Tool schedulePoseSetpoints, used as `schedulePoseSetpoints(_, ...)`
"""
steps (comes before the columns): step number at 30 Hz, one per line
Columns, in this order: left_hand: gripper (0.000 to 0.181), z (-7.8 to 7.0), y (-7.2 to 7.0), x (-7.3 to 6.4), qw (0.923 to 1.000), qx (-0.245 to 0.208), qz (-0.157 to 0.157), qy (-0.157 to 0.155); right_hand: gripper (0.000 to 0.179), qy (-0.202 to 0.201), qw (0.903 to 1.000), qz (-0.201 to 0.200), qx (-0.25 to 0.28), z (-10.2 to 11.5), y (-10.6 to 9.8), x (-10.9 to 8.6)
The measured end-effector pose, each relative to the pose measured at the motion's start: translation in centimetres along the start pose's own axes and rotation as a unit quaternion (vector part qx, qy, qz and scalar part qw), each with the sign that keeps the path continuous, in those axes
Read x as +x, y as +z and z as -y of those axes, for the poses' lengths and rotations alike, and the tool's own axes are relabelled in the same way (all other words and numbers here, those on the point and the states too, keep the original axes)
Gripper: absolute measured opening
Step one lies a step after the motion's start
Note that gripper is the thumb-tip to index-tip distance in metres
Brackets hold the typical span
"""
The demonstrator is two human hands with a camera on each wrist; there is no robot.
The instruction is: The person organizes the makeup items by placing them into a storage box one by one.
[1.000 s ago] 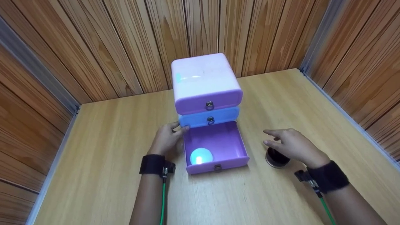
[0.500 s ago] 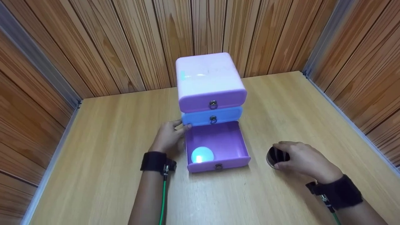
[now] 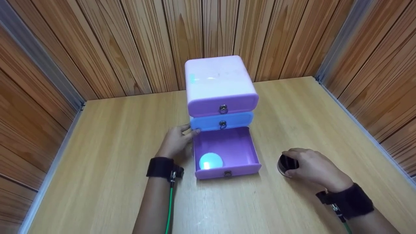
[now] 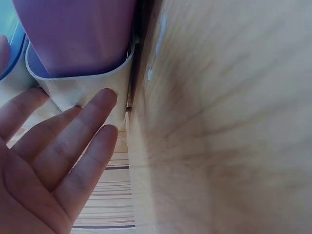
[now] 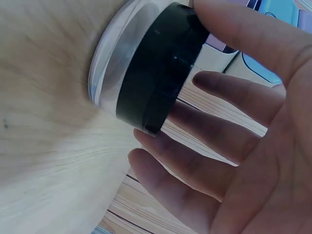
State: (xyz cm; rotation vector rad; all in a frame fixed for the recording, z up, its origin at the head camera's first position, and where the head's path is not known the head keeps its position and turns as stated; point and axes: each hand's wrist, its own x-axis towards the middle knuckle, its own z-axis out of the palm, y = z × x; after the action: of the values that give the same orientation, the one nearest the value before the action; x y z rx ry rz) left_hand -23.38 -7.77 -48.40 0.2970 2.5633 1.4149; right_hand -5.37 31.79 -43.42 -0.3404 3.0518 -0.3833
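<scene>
A small drawer chest (image 3: 221, 78) with a pink top stands mid-table. Its bottom purple drawer (image 3: 234, 146) is pulled out, with a shiny white ball-like thing (image 3: 211, 161) in its front left corner. My left hand (image 3: 174, 141) rests against the chest's left side, fingers (image 4: 73, 141) fairly straight, thumb at the edge of the blue drawer (image 3: 237, 120). At the right, my right hand (image 3: 317, 165) holds a small clear jar with a black lid (image 5: 161, 68) standing on the table. Thumb and fingers lie around the lid; the palm partly covers it in the head view.
Wood-patterned panels (image 3: 156, 45) enclose the table (image 3: 123, 136) at the back and both sides. The upper purple drawer (image 3: 204, 107) is in its casing. Each wrist wears a black strap (image 3: 351, 201) with a green cable (image 3: 169, 201).
My right hand has come down and back from above the jar, and its thumb and fingers have closed around the lid. The left hand stays at the chest. The head view shifts slightly.
</scene>
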Motion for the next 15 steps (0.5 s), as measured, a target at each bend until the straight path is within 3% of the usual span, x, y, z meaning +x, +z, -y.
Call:
schedulePoseSetpoints(7,0.087,-0.2,-0.2,0.1,0.9998,0.006,-0.01,0.018,0.063,0.001,1.0,-0.001,-0.006,0.6,-1.4,0.9)
schedulePoseSetpoints(15,0.083,0.1,0.1,0.0,0.9998,-0.002,-0.014,0.017,0.061,-0.015,0.9997,-0.02,-0.008,2.3,-2.9,2.7)
